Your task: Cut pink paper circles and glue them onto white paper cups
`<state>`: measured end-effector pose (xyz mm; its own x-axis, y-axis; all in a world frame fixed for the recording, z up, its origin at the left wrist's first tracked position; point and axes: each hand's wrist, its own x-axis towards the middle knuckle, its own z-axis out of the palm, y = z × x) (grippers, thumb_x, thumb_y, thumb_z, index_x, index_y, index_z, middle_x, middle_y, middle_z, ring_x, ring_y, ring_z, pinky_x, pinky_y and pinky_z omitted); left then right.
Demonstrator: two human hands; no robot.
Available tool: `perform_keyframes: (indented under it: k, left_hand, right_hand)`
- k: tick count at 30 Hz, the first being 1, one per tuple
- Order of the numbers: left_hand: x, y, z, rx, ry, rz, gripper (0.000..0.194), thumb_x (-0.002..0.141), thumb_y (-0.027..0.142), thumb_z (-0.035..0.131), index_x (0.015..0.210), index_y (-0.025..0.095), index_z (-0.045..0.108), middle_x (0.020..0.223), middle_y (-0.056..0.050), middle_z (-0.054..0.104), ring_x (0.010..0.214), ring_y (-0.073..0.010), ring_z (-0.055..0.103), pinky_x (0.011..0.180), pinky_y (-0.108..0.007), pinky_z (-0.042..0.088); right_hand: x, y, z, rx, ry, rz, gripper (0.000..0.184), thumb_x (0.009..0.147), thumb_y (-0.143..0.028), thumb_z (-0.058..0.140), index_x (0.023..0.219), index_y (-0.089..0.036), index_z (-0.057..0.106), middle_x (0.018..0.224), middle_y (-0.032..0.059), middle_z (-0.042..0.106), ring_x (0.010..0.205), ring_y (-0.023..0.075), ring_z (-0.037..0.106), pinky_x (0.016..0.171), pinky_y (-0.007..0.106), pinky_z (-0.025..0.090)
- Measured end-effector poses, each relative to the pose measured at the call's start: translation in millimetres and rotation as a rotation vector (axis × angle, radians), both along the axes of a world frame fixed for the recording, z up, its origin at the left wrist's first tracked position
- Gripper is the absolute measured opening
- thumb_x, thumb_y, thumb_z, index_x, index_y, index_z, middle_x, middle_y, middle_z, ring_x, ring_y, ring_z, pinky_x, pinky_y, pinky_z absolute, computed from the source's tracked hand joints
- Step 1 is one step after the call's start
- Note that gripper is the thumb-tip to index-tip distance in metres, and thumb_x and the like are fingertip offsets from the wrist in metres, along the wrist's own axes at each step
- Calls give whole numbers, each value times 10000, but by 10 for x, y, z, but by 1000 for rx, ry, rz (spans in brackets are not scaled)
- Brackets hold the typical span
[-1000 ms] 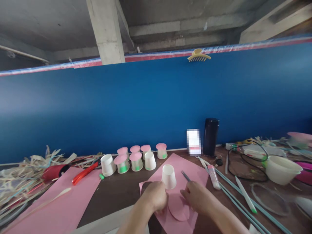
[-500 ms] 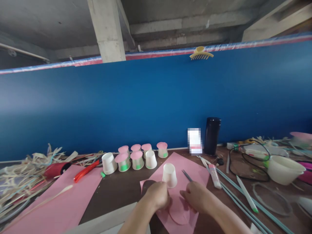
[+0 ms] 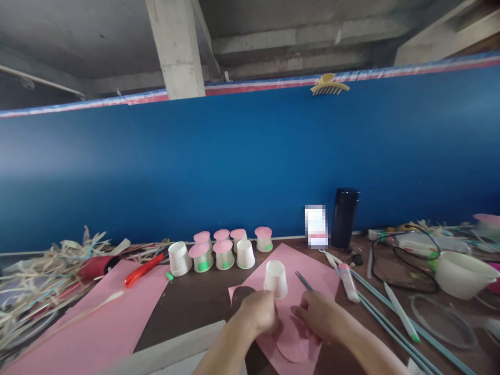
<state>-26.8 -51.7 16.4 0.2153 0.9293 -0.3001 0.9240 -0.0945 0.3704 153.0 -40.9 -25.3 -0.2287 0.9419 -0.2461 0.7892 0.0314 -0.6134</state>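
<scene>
A rounded piece of pink paper (image 3: 291, 346) lies between my two hands, above a larger pink sheet (image 3: 289, 258). My left hand (image 3: 258, 312) is closed at the piece's left edge, with its fingertips partly hidden. On the other side, my right hand (image 3: 318, 316) pinches near its right edge. Dark, narrow metal blades (image 3: 303, 280), like those of scissors, stick out beyond my right knuckles; whether that hand holds them I cannot tell. Just past my left hand, an upside-down white paper cup (image 3: 275, 279) stands on the pink sheet.
Several upturned cups, some topped with pink paper discs (image 3: 223, 247), line the back left. A red-handled tool (image 3: 144, 270) rests on another pink sheet (image 3: 105, 317). At right are a black flask (image 3: 346, 217), a glue tube (image 3: 348, 283), blue-grey strips (image 3: 385, 320) and a white bowl (image 3: 464, 273).
The whole view has shifted slightly, so everything appears a little further right. Both hands stay at the pink paper piece, with only slight finger movement.
</scene>
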Motion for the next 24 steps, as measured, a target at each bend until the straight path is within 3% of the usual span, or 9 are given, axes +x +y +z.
perform_keyframes:
  k: [3, 9, 15, 22, 24]
  left_hand:
    - [-3, 21, -16, -10, 15, -14, 309, 512, 334, 707, 787, 193, 708, 841, -92, 703, 740, -259, 640, 558, -279, 412]
    - [-9, 32, -6, -82, -20, -10, 194, 501, 285, 705, 678, 205, 713, 687, -51, 683, 634, -214, 620, 500, -251, 378]
    - [-70, 68, -4, -119, -264, 7, 78, 539, 244, 671, 602, 206, 696, 600, -19, 639, 568, -190, 570, 504, -260, 371]
    - [-260, 112, 146, -211, -568, 72, 203, 604, 318, 669, 764, 195, 649, 599, 29, 539, 468, -90, 419, 454, -218, 313]
    - [-297, 122, 175, -192, -663, 87, 211, 630, 315, 652, 792, 182, 620, 629, 23, 540, 497, -88, 438, 462, -210, 329]
  right_hand:
    - [3, 0, -14, 3, -1, -5, 273, 837, -308, 437, 610, -186, 526, 444, 19, 628, 392, 144, 590, 445, 262, 423]
    - [31, 22, 17, 50, 13, -16, 296, 836, -351, 457, 607, -184, 539, 433, 14, 607, 445, 157, 602, 483, 261, 420]
    - [68, 58, 140, 82, 126, -54, 305, 807, -354, 508, 552, -187, 523, 525, 28, 620, 490, 148, 567, 467, 241, 364]
    - [68, 13, 274, -80, 410, -67, 421, 808, -598, 436, 660, -206, 474, 425, -72, 379, 328, 69, 318, 345, 200, 182]
    - [56, -35, 323, -124, 492, -45, 431, 794, -635, 431, 702, -215, 455, 436, -88, 341, 337, 60, 274, 344, 191, 139]
